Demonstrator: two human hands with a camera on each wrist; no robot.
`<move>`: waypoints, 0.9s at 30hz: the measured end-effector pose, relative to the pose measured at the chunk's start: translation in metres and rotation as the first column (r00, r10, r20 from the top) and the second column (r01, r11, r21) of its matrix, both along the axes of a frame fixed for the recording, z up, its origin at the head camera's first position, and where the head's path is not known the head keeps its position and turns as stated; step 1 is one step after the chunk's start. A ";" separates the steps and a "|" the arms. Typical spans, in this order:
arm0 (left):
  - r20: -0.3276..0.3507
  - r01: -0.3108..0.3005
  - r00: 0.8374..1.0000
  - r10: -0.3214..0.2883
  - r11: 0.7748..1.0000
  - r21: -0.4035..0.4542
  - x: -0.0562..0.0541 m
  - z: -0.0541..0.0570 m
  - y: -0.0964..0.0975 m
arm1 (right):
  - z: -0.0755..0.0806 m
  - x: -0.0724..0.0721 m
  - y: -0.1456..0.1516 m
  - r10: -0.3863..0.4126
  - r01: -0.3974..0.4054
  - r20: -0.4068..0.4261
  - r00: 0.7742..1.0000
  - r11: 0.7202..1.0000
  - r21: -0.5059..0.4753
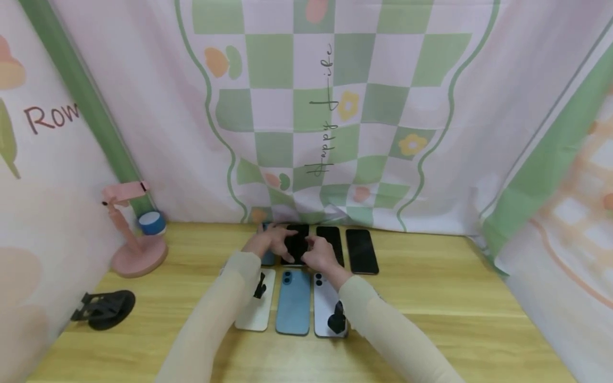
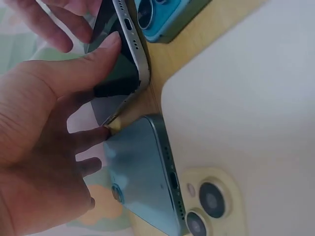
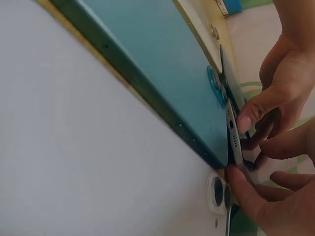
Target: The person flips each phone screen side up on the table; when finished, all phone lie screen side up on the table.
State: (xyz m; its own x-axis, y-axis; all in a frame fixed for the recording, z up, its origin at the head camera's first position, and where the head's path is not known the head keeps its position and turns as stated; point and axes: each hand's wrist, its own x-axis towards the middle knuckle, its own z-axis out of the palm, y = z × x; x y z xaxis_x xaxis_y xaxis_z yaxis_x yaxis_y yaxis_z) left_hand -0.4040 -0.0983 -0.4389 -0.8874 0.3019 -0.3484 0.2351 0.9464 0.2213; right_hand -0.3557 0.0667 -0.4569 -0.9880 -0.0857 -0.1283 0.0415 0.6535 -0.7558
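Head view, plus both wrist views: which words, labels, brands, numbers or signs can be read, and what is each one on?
"Happy Life": printed sideways on the back curtain.
"Row": on the left cloth; it ends at the green band, so I cannot tell whether more letters follow.
Phones: no brand, number or label is readable on them in any view.

The head view is brightly and evenly lit, with faint shadows thrown on the table [image 1: 479, 319] beside the sleeves [image 1: 215, 314] at lower centre. Toward its left and right edges, the printed curtain [image 1: 565, 175] is stretched and softened. Both wrist views are dimmer and hazier: reflections are caught in the dark phone screen [image 2: 123, 71] at upper left of the left one, and the pale phone [image 3: 88, 147] at lower left of the right one is rendered flat grey.
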 end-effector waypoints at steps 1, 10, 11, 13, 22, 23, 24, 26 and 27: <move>-0.002 -0.003 1.000 0.003 1.000 -0.002 0.000 -0.001 0.000 | 0.001 0.001 -0.001 -0.003 0.003 0.010 1.000 1.000 -0.004; -0.016 -0.031 0.999 0.031 0.999 0.009 0.001 -0.004 0.001 | 0.009 0.005 -0.009 0.006 -0.003 0.064 0.998 0.999 -0.044; -0.017 -0.033 0.999 0.033 0.999 0.009 0.001 -0.004 0.001 | 0.010 0.006 -0.009 0.008 -0.005 0.073 0.997 0.999 -0.045; -0.024 -0.032 0.999 0.032 0.999 0.004 0.001 -0.004 0.001 | 0.011 0.006 -0.011 0.010 -0.005 0.092 0.996 0.999 -0.050; -0.052 -0.025 0.998 0.024 1.000 -0.014 -0.001 -0.006 0.003 | 0.013 0.005 -0.015 0.016 -0.014 0.096 0.995 1.000 -0.020; -0.056 -0.022 0.998 0.021 1.000 -0.010 -0.001 -0.005 0.001 | 0.013 0.006 -0.015 0.022 -0.021 0.083 0.996 1.000 -0.009; -0.063 -0.017 0.998 0.017 1.000 -0.003 -0.001 -0.005 0.000 | 0.014 0.007 -0.016 0.029 -0.029 0.064 0.998 1.000 0.008; -0.078 -0.006 0.997 0.008 1.000 0.024 -0.004 -0.004 -0.006 | 0.015 0.008 -0.017 0.050 -0.051 0.016 0.999 0.998 0.043; -0.083 0.001 0.997 0.002 0.999 0.039 -0.006 -0.003 -0.010 | 0.016 0.008 -0.018 0.068 -0.067 -0.004 0.998 0.996 0.057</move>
